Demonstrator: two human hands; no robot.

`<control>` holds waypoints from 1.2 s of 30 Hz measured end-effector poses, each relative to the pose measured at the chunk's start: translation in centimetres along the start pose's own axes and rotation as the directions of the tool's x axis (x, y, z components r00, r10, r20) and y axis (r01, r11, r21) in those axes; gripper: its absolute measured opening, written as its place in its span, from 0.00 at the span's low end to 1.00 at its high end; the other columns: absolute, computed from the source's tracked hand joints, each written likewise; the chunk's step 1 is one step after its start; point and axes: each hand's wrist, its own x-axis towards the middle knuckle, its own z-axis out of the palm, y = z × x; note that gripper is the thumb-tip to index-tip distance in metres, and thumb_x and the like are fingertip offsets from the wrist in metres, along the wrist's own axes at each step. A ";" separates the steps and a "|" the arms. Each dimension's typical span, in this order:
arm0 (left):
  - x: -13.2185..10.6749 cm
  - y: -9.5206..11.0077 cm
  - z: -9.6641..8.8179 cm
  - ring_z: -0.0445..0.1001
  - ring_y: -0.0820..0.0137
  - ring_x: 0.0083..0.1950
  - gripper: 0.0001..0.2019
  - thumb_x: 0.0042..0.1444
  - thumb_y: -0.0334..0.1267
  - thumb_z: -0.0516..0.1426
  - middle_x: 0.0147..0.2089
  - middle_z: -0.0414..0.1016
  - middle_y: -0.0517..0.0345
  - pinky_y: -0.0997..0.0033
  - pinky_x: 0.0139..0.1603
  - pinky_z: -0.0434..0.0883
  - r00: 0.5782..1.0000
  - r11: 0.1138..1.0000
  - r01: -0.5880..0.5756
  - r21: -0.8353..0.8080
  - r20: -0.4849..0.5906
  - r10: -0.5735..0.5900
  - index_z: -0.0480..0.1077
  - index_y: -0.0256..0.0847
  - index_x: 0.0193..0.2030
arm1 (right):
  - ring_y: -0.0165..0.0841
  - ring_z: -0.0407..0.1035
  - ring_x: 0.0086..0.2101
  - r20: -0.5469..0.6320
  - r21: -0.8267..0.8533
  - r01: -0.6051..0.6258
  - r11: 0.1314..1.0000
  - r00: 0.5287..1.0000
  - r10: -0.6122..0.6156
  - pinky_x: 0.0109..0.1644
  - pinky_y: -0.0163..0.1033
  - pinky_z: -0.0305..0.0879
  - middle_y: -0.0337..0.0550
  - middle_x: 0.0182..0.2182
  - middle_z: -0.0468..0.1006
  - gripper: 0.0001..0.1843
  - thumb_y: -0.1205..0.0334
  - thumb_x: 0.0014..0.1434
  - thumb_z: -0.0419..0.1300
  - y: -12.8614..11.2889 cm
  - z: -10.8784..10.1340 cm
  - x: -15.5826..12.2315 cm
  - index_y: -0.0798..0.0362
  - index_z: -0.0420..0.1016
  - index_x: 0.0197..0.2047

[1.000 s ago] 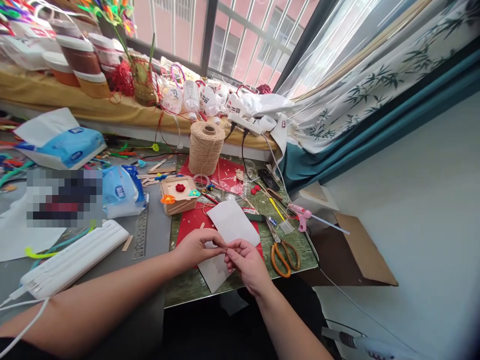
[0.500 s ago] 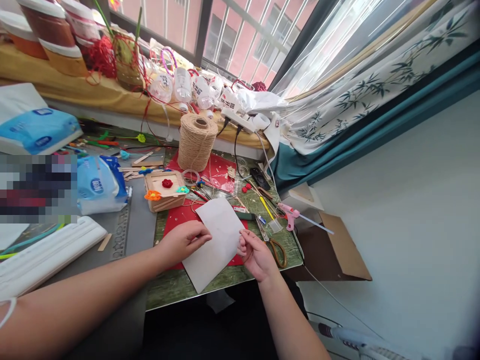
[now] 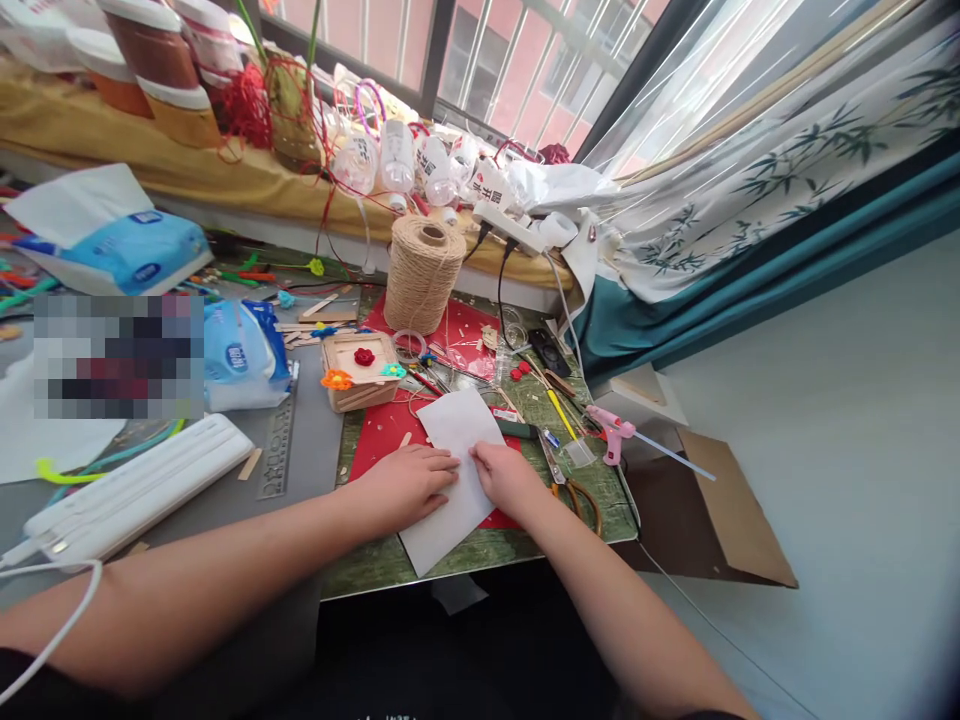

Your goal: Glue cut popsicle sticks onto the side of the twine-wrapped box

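Note:
A white sheet of paper lies at a slant over a red sheet near the front edge of the table. My left hand rests flat on the paper's left side, fingers stretched out and slightly apart. On the right side of the paper is my right hand, its fingers curled and pressed together. Whatever they pinch, if anything, is hidden. Just beyond the paper stands a small box of wooden sticks with a red, an orange and a teal flower on it.
Behind the box is a large twine spool. Scissors and a pink glue gun lie to the right. On the left are a white bar-shaped case, a stencil ruler and tissue packs. A power strip sits on the sill.
My left hand has come down flat onto the paper. My right hand has turned over from palm up and moved in onto the sheet. The camera view has shifted left.

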 end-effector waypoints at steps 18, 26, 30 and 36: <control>0.2 2.0 -3.6 0.77 0.68 0.42 0.14 0.62 0.45 0.64 0.44 0.81 0.52 0.66 0.46 0.75 0.911 0.713 0.128 -0.690 -0.202 -0.359 0.78 0.40 0.49 | 0.22 0.49 0.19 0.100 0.992 -0.111 0.059 0.982 0.163 0.24 0.30 0.45 0.29 0.21 0.66 0.15 0.51 0.61 0.69 -6.8 1.2 -3.5 0.51 0.70 0.38; 0.2 0.8 -3.8 0.78 0.68 0.39 0.14 0.52 0.47 0.71 0.35 0.80 0.53 0.68 0.43 0.74 0.969 0.425 0.071 -0.902 -0.038 -0.243 0.80 0.37 0.33 | 0.21 0.53 0.17 0.250 0.968 -0.249 0.019 0.967 -0.052 0.23 0.29 0.46 0.30 0.18 0.70 0.17 0.54 0.57 0.73 -6.5 -0.1 -3.6 0.53 0.72 0.35; 0.0 0.3 -3.8 0.78 0.69 0.38 0.14 0.58 0.48 0.68 0.36 0.81 0.53 0.69 0.42 0.74 0.984 0.533 0.076 -0.843 -0.024 -0.179 0.79 0.37 0.33 | 0.25 0.65 0.20 0.307 0.895 -0.265 0.359 0.950 -0.064 0.25 0.30 0.58 0.35 0.22 0.77 0.18 0.49 0.58 0.72 -4.5 -1.0 -4.1 0.53 0.73 0.38; 0.2 0.1 -3.2 0.78 0.59 0.53 0.12 0.68 0.42 0.56 0.51 0.82 0.46 0.58 0.57 0.72 0.987 0.974 -0.066 -0.218 -0.161 0.031 0.79 0.42 0.51 | 0.31 0.73 0.29 -0.150 0.686 -0.050 0.726 0.966 0.209 0.35 0.37 0.70 0.41 0.31 0.80 0.12 0.51 0.64 0.62 -0.1 -1.5 -3.0 0.52 0.76 0.40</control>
